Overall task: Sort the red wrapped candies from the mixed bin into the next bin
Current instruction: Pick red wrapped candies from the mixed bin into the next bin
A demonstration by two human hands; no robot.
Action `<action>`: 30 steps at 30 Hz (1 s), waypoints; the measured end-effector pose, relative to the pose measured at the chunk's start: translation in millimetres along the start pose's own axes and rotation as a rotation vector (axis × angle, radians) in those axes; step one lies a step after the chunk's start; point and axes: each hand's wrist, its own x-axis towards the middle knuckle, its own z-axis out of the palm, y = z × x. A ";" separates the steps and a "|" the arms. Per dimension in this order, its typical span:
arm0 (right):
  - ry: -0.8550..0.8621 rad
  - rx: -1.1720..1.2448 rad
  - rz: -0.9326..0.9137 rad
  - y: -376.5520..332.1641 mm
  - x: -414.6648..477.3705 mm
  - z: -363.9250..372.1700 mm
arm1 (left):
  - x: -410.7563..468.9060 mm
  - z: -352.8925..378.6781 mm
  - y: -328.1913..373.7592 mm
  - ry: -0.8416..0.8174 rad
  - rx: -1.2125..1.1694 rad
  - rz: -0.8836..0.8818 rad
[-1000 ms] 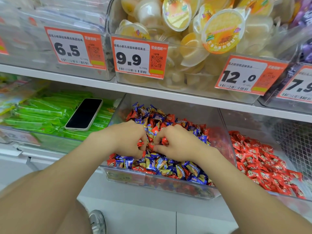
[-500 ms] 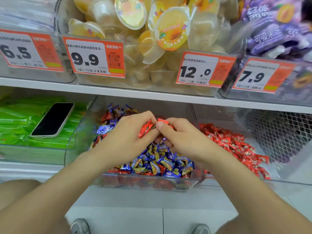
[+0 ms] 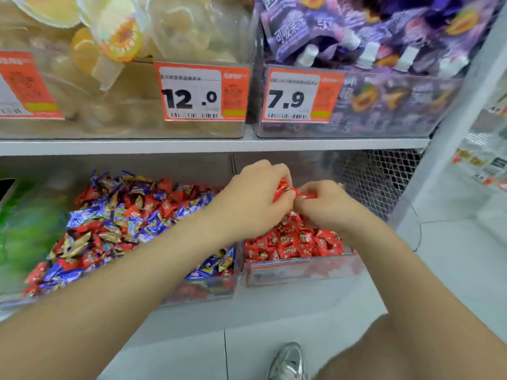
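1. Both hands are up above the next bin (image 3: 301, 272), meeting fingertip to fingertip over its back half.
2. The left hand (image 3: 252, 198) has its grip closed: fingers curled tight round a small bunch of red candies (image 3: 284, 191), with red wrapper poking out past the fingers.
3. The right hand (image 3: 326, 207) has its grip closed too, thumb and fingers pinching the same red bunch from the other side.
4. How many candies are in there? Cannot tell, the fingers cover most of them.
5. The visible strip of wrapper runs roughly left to right between the two hands, and its right end rests against the right fingers.
6. Straight below lies the red pile (image 3: 293, 242), heaped in the next bin, all red wrappers.
7. Just to the left, touching wall to wall, is the mixed bin (image 3: 203, 293), with blue, gold and red wrappers jumbled together; the left forearm crosses over its right front corner.
8. Both bins are on the lower shelf (image 3: 274, 305).
9. Up top are price tags reading 12.0 (image 3: 192, 94) and 7.9 (image 3: 293, 97), stuck on clear bins of pale cups and purple pouches (image 3: 384, 37).
10. A silver shoe (image 3: 290, 363) shows on the floor at the bottom edge.
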 end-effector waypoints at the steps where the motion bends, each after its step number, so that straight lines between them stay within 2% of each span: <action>1: -0.062 0.006 0.040 4.2 -0.8 -5.0 | 10.2 9.8 1.1 -0.038 0.052 -0.012; 3: -0.099 -0.037 0.039 15.9 4.1 -14.2 | 27.1 26.3 -0.4 -0.148 0.134 -0.035; 6: -0.022 -0.129 -0.079 23.1 6.1 -18.7 | 39.2 33.4 -3.0 -0.426 0.229 -0.025; 8: 0.042 -0.100 -0.142 19.0 5.5 -16.4 | 37.3 31.9 -4.2 -0.466 0.287 -0.016; 12: 0.107 -0.123 -0.218 -4.6 -4.4 1.9 | 13.5 17.2 -13.7 -0.073 0.356 0.029; 14: 0.097 -0.138 -0.259 -22.3 -17.2 14.3 | -6.5 2.7 -23.3 0.098 0.274 0.032; 17: -0.038 -0.130 -0.391 -52.5 -37.0 35.8 | -38.9 -26.8 -42.3 0.153 0.127 -0.005; 20: -0.246 -0.263 -0.574 -73.2 -47.6 59.5 | -65.7 -55.6 -62.8 0.057 0.085 -0.067; 24: -0.460 -0.610 -0.723 -79.4 -42.8 96.8 | -98.1 -72.2 -97.5 -0.087 0.099 -0.157; 27: -0.443 -0.904 -0.731 -78.5 -37.6 121.7 | -110.6 -73.0 -114.0 -0.268 0.172 -0.194; 30: -0.426 -1.008 -0.697 -84.8 -25.6 139.6 | -108.9 -66.3 -119.0 -0.442 0.232 -0.210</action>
